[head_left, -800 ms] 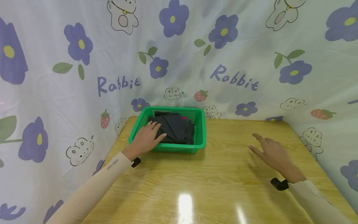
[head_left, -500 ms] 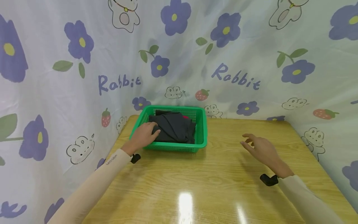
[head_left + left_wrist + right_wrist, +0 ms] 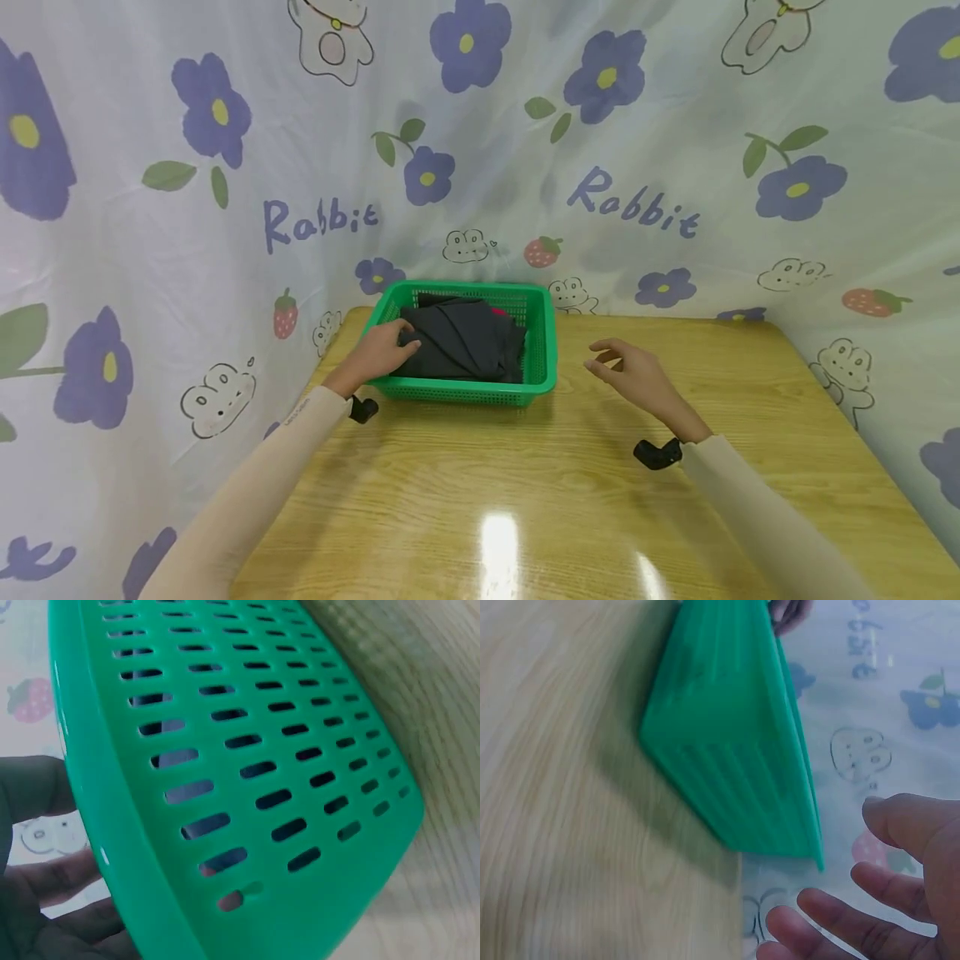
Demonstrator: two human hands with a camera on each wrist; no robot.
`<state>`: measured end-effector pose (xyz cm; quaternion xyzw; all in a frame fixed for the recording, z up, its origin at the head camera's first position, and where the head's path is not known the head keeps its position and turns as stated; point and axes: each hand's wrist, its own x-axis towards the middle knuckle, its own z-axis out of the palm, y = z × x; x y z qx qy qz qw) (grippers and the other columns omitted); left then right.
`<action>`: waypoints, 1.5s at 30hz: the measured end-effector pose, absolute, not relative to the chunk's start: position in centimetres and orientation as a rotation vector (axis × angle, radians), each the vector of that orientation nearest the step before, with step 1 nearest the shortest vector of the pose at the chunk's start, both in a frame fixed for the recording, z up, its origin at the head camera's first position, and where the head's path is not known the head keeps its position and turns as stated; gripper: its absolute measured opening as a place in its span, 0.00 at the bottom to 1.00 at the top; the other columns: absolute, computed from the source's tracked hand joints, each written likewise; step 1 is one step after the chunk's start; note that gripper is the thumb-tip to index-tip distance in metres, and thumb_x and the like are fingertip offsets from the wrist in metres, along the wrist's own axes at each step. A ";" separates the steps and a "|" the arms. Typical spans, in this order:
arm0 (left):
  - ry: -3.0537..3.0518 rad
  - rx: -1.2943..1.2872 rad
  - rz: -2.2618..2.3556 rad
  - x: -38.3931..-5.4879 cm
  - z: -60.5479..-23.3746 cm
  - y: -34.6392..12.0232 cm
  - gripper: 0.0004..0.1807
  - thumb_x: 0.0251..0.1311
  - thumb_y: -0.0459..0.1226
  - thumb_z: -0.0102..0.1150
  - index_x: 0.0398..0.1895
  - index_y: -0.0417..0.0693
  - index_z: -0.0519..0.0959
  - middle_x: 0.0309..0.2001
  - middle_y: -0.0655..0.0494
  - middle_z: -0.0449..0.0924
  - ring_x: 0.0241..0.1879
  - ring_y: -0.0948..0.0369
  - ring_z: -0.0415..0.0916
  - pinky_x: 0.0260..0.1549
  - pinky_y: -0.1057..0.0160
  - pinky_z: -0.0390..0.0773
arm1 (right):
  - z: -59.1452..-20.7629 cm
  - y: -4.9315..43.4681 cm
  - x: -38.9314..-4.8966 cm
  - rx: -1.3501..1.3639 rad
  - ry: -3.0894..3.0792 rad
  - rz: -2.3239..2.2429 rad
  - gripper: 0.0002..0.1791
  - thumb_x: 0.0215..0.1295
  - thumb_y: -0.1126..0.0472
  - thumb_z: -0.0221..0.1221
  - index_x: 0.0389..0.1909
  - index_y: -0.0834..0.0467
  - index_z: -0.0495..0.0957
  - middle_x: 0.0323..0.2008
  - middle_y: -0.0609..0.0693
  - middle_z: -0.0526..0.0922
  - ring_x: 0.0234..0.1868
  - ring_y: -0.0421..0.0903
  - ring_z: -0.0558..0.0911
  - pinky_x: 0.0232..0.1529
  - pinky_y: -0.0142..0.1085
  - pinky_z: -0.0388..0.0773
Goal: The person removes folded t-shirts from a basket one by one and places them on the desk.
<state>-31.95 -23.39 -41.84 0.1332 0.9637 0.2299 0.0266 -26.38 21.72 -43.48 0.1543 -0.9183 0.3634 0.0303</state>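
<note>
A green plastic basket (image 3: 547,350) stands on the table with a dark grey folded cloth (image 3: 457,337) inside. My left hand (image 3: 378,350) is over the basket's left front corner, its loosely bent fingers above the cloth's left edge. In the left wrist view, the thumb and fingers are spread apart beyond the green rim (image 3: 112,847), with the curtain showing between them. To the right of the basket, my right hand (image 3: 637,379) hovers over the table. Its fingers (image 3: 840,915) are relaxed and hold nothing in the right wrist view.
A bit of red fabric (image 3: 498,312) peeks out behind the dark cloth. The glossy wooden table (image 3: 450,467) reaches back to a white curtain (image 3: 495,150) printed with flowers and rabbits, which also runs along both sides.
My right hand has moved left towards the basket, fingers bending slightly. My left hand has drawn back a little over the cloth to the basket's left rim, its fingers more bent.
</note>
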 end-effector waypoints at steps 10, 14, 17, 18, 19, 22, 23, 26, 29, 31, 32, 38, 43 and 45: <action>2.881 0.369 0.731 -32.8 -41.5 -23.9 0.28 0.78 0.45 0.53 0.70 0.35 0.68 0.61 0.33 0.75 0.57 0.39 0.76 0.53 0.40 0.76 | -43.4 16.7 -28.3 0.491 -2.819 1.238 0.28 0.73 0.43 0.62 0.67 0.53 0.76 0.52 0.52 0.85 0.43 0.49 0.84 0.40 0.45 0.83; 2.827 0.293 0.785 -33.1 -41.4 -24.2 0.30 0.78 0.46 0.52 0.73 0.35 0.65 0.67 0.31 0.69 0.63 0.37 0.71 0.56 0.39 0.74 | -43.0 14.9 -28.8 0.536 -2.790 1.173 0.28 0.73 0.43 0.62 0.66 0.55 0.77 0.49 0.51 0.85 0.42 0.48 0.83 0.39 0.44 0.81; 2.788 0.253 0.812 -33.3 -41.3 -24.3 0.32 0.78 0.47 0.52 0.74 0.35 0.63 0.70 0.31 0.67 0.64 0.37 0.70 0.57 0.39 0.74 | -42.6 13.6 -29.0 0.573 -2.766 1.140 0.25 0.73 0.45 0.63 0.63 0.55 0.79 0.46 0.52 0.85 0.40 0.48 0.83 0.38 0.44 0.81; 2.775 0.246 0.819 -33.4 -41.3 -24.4 0.32 0.78 0.47 0.51 0.75 0.36 0.62 0.70 0.32 0.66 0.65 0.37 0.69 0.57 0.40 0.73 | -42.4 13.2 -29.1 0.578 -2.765 1.142 0.24 0.73 0.46 0.63 0.62 0.55 0.79 0.46 0.52 0.85 0.40 0.48 0.83 0.38 0.44 0.81; 2.766 0.241 0.819 -33.4 -41.3 -24.5 0.32 0.78 0.47 0.51 0.75 0.36 0.61 0.70 0.32 0.66 0.66 0.37 0.69 0.57 0.39 0.73 | -42.3 12.8 -29.2 0.583 -2.767 1.154 0.24 0.73 0.46 0.64 0.62 0.54 0.79 0.46 0.52 0.85 0.40 0.48 0.84 0.39 0.44 0.81; 2.733 0.238 0.832 -33.6 -41.3 -24.5 0.33 0.78 0.48 0.51 0.76 0.38 0.61 0.73 0.33 0.63 0.69 0.37 0.65 0.61 0.38 0.70 | -42.2 11.7 -29.7 0.587 -2.790 1.180 0.26 0.72 0.45 0.64 0.63 0.56 0.78 0.47 0.53 0.84 0.42 0.49 0.84 0.40 0.44 0.82; 2.723 0.242 0.837 -33.7 -41.3 -24.4 0.33 0.78 0.48 0.51 0.77 0.39 0.60 0.74 0.33 0.61 0.70 0.37 0.63 0.62 0.38 0.69 | -42.2 11.3 -29.8 0.587 -2.799 1.183 0.27 0.72 0.46 0.64 0.64 0.56 0.78 0.48 0.54 0.84 0.42 0.50 0.84 0.41 0.44 0.83; 2.684 0.248 0.871 -34.0 -41.3 -24.3 0.32 0.78 0.47 0.52 0.79 0.44 0.59 0.78 0.35 0.55 0.73 0.36 0.57 0.65 0.37 0.65 | -42.2 10.3 -30.2 0.576 -2.835 1.184 0.29 0.72 0.46 0.65 0.66 0.58 0.76 0.50 0.55 0.83 0.44 0.50 0.84 0.42 0.45 0.82; 2.635 0.241 0.906 -34.3 -41.3 -24.2 0.33 0.78 0.46 0.52 0.80 0.46 0.57 0.80 0.36 0.50 0.75 0.36 0.53 0.67 0.36 0.63 | -42.2 9.3 -30.5 0.558 -2.877 1.214 0.30 0.72 0.46 0.65 0.68 0.58 0.75 0.52 0.57 0.82 0.46 0.51 0.84 0.44 0.47 0.82; 2.592 0.222 0.938 -34.4 -41.3 -24.2 0.35 0.79 0.46 0.51 0.82 0.45 0.53 0.80 0.36 0.46 0.76 0.36 0.51 0.67 0.36 0.62 | -42.3 8.6 -30.7 0.522 -2.912 1.278 0.32 0.72 0.45 0.64 0.69 0.57 0.73 0.55 0.57 0.81 0.49 0.53 0.83 0.46 0.49 0.81; 2.571 0.211 0.954 -34.5 -41.2 -24.2 0.36 0.79 0.46 0.51 0.82 0.45 0.51 0.81 0.36 0.44 0.76 0.35 0.50 0.68 0.36 0.61 | -42.3 8.2 -30.8 0.501 -2.929 1.310 0.33 0.72 0.44 0.64 0.70 0.57 0.72 0.57 0.58 0.80 0.51 0.55 0.82 0.48 0.50 0.80; 2.510 0.165 1.016 -34.6 -41.4 -24.3 0.40 0.79 0.45 0.51 0.83 0.44 0.44 0.81 0.35 0.37 0.78 0.36 0.43 0.70 0.37 0.57 | -42.6 6.0 -31.4 0.339 -3.016 1.491 0.40 0.71 0.42 0.64 0.76 0.56 0.63 0.73 0.64 0.65 0.68 0.62 0.71 0.61 0.57 0.73; 2.506 0.154 1.089 -34.8 -41.7 -24.4 0.40 0.78 0.44 0.53 0.83 0.45 0.45 0.82 0.36 0.37 0.78 0.37 0.43 0.70 0.37 0.58 | -43.4 5.3 -31.9 0.165 -3.032 1.688 0.47 0.71 0.44 0.64 0.81 0.56 0.51 0.77 0.65 0.55 0.74 0.65 0.62 0.68 0.60 0.65; 2.507 0.137 1.130 -34.9 -41.8 -24.6 0.40 0.77 0.44 0.54 0.83 0.45 0.46 0.81 0.36 0.37 0.78 0.37 0.45 0.70 0.38 0.58 | -43.7 5.2 -32.1 0.111 -3.013 1.782 0.49 0.71 0.44 0.65 0.81 0.56 0.47 0.78 0.64 0.53 0.76 0.64 0.59 0.70 0.60 0.62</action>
